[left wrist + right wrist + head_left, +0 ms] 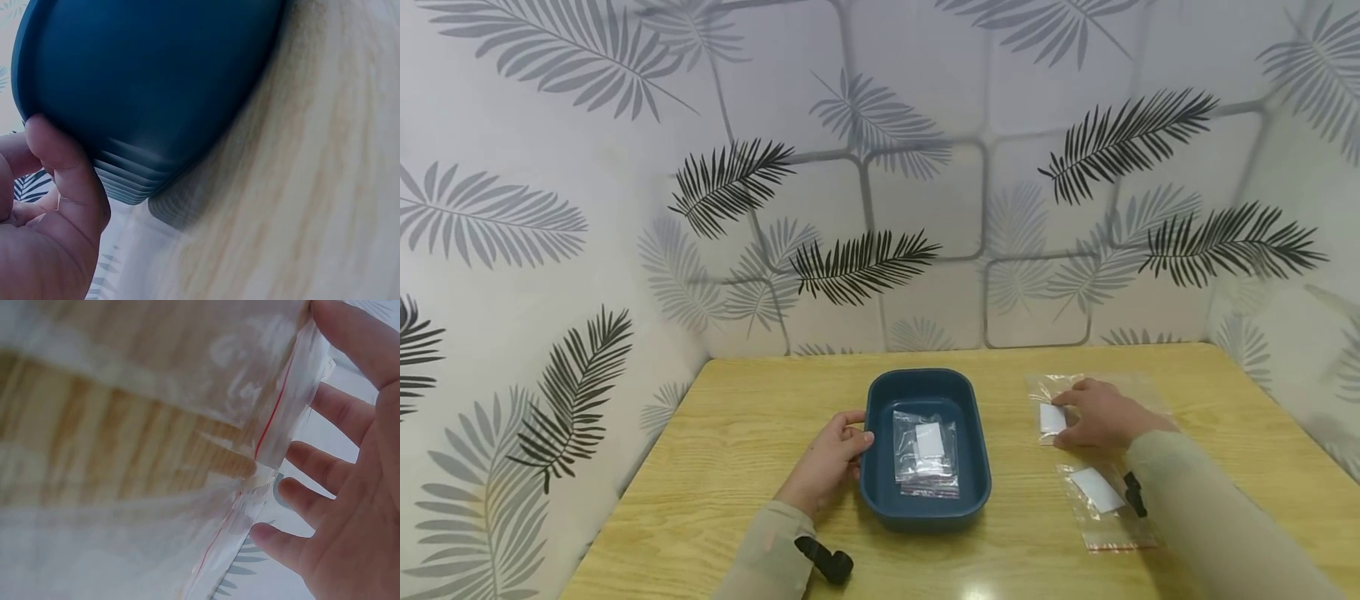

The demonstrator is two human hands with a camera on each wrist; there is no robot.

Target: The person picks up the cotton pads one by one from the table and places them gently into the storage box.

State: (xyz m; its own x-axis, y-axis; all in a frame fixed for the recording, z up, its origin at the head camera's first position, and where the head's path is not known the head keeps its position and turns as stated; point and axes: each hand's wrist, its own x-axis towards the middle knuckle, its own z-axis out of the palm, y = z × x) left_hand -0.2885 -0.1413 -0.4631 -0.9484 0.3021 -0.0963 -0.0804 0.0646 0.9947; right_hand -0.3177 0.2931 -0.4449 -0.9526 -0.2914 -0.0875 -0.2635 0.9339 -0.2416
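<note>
- At the left, my left hand grips the side of the blue tray, thumb on the rim and the other fingers outside the wall. I read this as a steadying hold, since the tray sits upright on the wooden table.
- Inside the tray I see clear bags lying flat on its floor, a white card showing through. They overlap too closely for me to count; the walls likely stop them sliding about.
- Right of the tray, apart from it, a far bag lies flat on the table with its own white insert at the end nearer the tray.
- My right hand is over that bag, fingers spread and loosely bent, not closed round anything. Thumb and fingertips sit about the insert, probably because it is the stiffest part. From here I can't tell how firmly they press.
- Nearer me, below the right wrist, a near bag lies on the table, its red seal line towards me.
</note>
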